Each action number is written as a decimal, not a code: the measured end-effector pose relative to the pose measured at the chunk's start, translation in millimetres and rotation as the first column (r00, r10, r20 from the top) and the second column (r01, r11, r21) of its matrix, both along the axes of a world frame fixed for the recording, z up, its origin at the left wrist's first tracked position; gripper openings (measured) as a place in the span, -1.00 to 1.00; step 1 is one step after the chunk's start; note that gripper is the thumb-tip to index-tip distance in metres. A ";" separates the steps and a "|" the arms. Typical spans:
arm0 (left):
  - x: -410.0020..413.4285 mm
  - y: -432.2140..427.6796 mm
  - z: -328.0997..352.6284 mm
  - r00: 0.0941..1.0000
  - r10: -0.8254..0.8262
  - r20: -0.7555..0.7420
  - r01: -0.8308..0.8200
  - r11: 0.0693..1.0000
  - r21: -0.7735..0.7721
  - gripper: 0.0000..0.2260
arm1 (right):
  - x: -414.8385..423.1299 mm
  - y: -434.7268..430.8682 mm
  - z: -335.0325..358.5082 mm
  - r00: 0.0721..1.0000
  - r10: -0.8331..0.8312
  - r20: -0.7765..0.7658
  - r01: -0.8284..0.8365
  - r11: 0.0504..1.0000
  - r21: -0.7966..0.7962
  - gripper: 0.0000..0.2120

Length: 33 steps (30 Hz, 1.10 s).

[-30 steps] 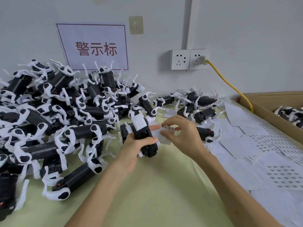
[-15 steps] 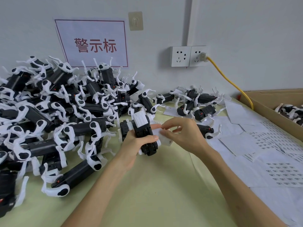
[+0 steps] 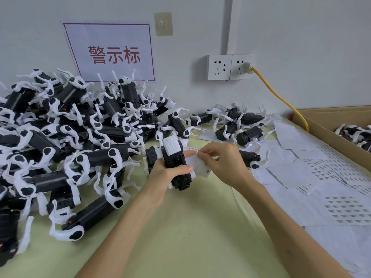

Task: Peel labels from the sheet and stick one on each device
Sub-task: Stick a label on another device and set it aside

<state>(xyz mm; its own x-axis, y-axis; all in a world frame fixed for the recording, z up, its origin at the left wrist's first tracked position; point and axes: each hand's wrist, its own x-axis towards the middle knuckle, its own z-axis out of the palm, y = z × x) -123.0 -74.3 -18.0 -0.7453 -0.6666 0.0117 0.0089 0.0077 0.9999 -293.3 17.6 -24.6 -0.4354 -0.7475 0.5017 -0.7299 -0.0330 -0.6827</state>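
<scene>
Now the device (image 3: 174, 157) is above the bench (image 3: 180, 237), the left hand (image 3: 160, 177) curled round its body. The right hand (image 3: 224, 163) has its fingers (image 3: 208, 154) pinching a small label sheet (image 3: 197, 167) that touches the device. I would peel slowly, then press the label flat. One device is held and one sheet; the pile (image 3: 60, 147) is too many to count.

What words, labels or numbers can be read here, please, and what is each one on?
"警示标": red characters on the white wall sign.
Label strip pinched by the right hand: print too small to read.
Label sheets on the table: print too blurred to read.
</scene>
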 end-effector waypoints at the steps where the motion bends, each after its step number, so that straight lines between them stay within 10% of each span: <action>1: 0.0 0.7 0.6 1.000 0.001 0.006 -0.001 1.000 -0.006 -0.61 | 0.0 0.3 0.4 1.000 -0.005 0.003 0.005 1.000 -0.001 -0.89; 33: -1.8 3.4 -3.2 0.985 0.095 -0.141 -0.119 0.978 -0.173 -0.82 | 5.0 5.5 12.0 0.984 -0.030 0.178 0.055 0.989 -0.138 -0.62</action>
<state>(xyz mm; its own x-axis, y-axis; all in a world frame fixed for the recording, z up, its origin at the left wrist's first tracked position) -124.8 -70.9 -21.1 -0.6537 -0.7204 0.2317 0.1292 0.1955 0.9722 -288.3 23.1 -12.6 -0.5559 -0.6530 0.5143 -0.6025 -0.1098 -0.7905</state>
